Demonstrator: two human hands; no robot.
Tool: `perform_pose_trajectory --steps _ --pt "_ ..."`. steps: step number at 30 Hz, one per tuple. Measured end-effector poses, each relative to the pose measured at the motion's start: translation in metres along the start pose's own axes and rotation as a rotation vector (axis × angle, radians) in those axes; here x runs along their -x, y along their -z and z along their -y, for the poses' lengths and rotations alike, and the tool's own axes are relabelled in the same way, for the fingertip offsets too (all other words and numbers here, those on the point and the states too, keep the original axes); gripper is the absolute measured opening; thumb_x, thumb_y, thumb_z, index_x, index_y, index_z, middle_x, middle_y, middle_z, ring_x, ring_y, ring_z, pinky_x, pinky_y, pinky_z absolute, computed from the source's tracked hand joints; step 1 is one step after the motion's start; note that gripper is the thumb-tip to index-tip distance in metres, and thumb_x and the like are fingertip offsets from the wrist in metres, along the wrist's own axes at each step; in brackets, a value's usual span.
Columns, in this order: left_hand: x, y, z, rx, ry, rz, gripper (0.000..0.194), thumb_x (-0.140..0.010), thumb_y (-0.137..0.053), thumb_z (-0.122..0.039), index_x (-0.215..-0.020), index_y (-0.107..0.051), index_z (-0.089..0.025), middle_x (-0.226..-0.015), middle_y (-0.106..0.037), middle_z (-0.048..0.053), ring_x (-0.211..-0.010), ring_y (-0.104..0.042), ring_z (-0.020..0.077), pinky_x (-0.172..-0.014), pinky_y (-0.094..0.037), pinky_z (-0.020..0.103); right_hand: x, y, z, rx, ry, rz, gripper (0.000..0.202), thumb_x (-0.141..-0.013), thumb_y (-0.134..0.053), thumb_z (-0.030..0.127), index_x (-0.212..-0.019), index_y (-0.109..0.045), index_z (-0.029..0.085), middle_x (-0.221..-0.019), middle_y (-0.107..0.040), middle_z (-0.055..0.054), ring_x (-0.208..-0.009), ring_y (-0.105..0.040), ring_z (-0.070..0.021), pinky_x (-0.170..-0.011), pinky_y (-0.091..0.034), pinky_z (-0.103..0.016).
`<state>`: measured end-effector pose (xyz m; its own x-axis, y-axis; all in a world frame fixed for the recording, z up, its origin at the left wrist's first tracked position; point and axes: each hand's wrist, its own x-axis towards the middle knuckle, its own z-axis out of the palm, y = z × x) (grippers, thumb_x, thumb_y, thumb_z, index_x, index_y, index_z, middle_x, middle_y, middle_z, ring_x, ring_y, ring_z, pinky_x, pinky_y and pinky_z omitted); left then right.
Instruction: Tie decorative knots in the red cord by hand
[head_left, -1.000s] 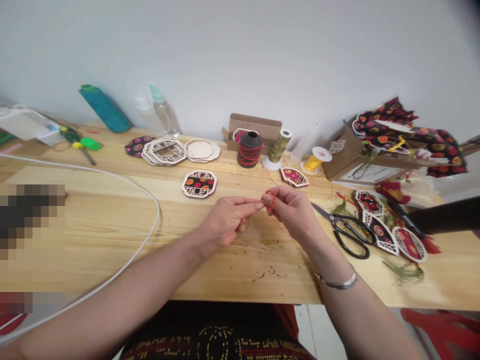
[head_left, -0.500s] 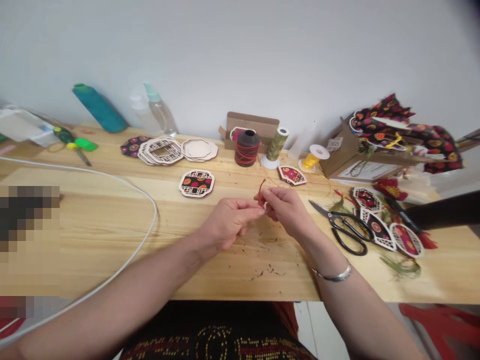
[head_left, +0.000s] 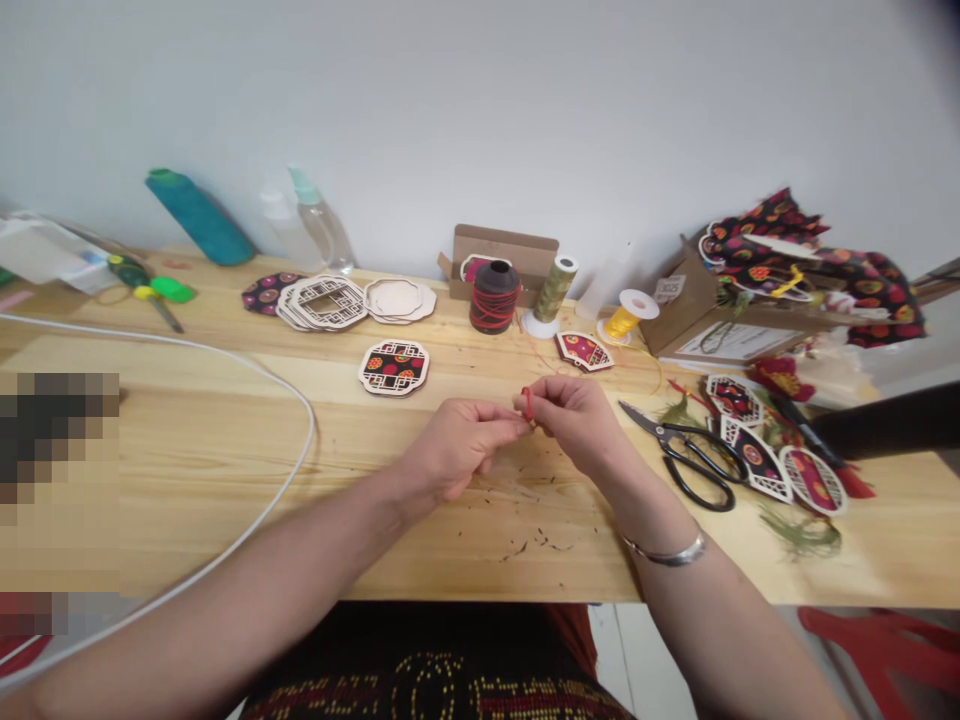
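Between my fingertips, above the middle of the wooden table, is a short red cord (head_left: 528,405), bent into a small loop. My left hand (head_left: 469,440) pinches its lower end, thumb against forefinger. My right hand (head_left: 571,412), with a silver bangle on its wrist, grips the cord from the other side, and the two hands nearly touch. Part of the cord is hidden by the fingers. Black-handled scissors (head_left: 686,455) lie to the right of my right hand. A patterned octagonal wooden piece (head_left: 394,367) rests beyond my left hand.
Along the wall stand a red cord spool (head_left: 495,297), a green ribbon spool (head_left: 555,295), a yellow thread spool (head_left: 628,315) and a cardboard box (head_left: 675,310). Stacked wooden frames (head_left: 330,302) lie left of them. A white cable (head_left: 304,400) curves across the table's left side.
The red cord's free end stood up above the fingers and is now bent over into a loop. My right fingers have shifted slightly around it; my left hand has barely moved.
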<state>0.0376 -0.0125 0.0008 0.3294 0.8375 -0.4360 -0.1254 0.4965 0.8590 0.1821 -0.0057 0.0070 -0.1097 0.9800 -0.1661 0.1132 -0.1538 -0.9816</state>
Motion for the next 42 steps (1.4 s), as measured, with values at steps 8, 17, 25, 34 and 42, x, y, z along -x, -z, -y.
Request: perform_pose_trajectory --steps 8,17,25,34,42 --pt "-0.001 0.004 0.000 0.098 -0.006 -0.035 0.020 -0.061 -0.076 -0.029 -0.070 -0.071 -0.012 -0.050 -0.051 -0.004 -0.034 -0.025 0.0001 -0.037 -0.009 0.022 0.004 0.001 0.005 -0.140 -0.066 0.117 0.048 -0.080 -0.052 0.058 -0.067 -0.062 0.013 -0.052 -0.044 0.003 -0.044 -0.027 -0.0058 -0.043 -0.018 -0.024" --pt "-0.003 0.004 -0.002 0.147 -0.028 -0.060 0.016 -0.058 -0.076 -0.024 -0.065 -0.069 -0.011 -0.043 -0.042 -0.007 -0.035 -0.025 0.0008 -0.036 -0.013 0.019 0.001 -0.002 -0.001 -0.192 -0.082 0.060 0.024 -0.059 -0.077 0.031 -0.077 -0.073 0.016 -0.059 -0.059 0.002 -0.048 -0.033 -0.0058 -0.047 -0.024 -0.024" --pt "-0.004 0.005 -0.002 0.237 -0.003 -0.025 0.015 -0.061 -0.075 -0.022 -0.058 -0.065 -0.011 -0.047 -0.041 -0.006 -0.036 -0.024 0.0001 -0.036 -0.011 0.019 0.000 -0.005 -0.003 -0.233 -0.048 0.050 0.024 -0.063 -0.075 0.034 -0.054 -0.063 0.015 -0.050 -0.043 0.005 -0.048 -0.027 -0.0055 -0.047 -0.018 -0.025" --pt "-0.004 0.006 0.000 0.203 -0.013 -0.012 0.012 -0.062 -0.073 -0.023 -0.062 -0.068 -0.012 -0.040 -0.033 -0.009 -0.034 -0.024 0.0012 -0.037 -0.012 0.020 -0.002 -0.007 -0.004 0.037 0.111 -0.118 0.014 -0.068 -0.067 0.025 -0.058 -0.065 0.016 -0.051 -0.054 0.004 -0.048 -0.040 -0.0077 -0.050 -0.032 -0.024" --pt "-0.003 0.005 -0.001 0.136 -0.041 -0.030 0.014 -0.062 -0.072 -0.026 -0.060 -0.064 -0.014 -0.038 -0.032 -0.010 -0.033 -0.025 0.0020 -0.037 -0.012 0.020 -0.003 -0.005 -0.007 0.204 0.229 -0.139 0.015 -0.072 -0.061 0.022 -0.059 -0.065 0.017 -0.061 -0.067 -0.001 -0.059 -0.058 -0.0129 -0.061 -0.043 -0.026"
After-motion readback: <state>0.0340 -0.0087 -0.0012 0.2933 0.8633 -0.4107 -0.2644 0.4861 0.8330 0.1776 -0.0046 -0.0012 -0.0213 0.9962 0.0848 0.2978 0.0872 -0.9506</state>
